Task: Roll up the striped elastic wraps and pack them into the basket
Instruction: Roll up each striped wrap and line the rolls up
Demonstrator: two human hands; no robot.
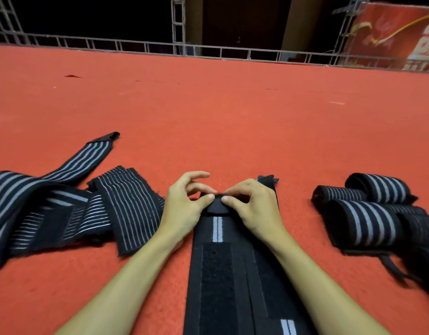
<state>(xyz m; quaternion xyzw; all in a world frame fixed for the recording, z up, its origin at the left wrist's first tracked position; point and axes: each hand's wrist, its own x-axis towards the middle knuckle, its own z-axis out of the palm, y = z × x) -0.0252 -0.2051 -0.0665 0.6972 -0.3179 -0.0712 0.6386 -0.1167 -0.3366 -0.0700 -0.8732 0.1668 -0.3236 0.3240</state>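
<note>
Where it lies on the red carpet [232,112], the centre wrap [217,269] runs lengthwise from the person toward the carpet's far edge. It is black elastic with pale grey stripes and a rough fastening patch. The left hand [184,209] and right hand [252,209] both pinch its far end, thumbs against curled fingers. Loose wraps [63,209] lie left, rolled wraps [368,218] right.
</note>
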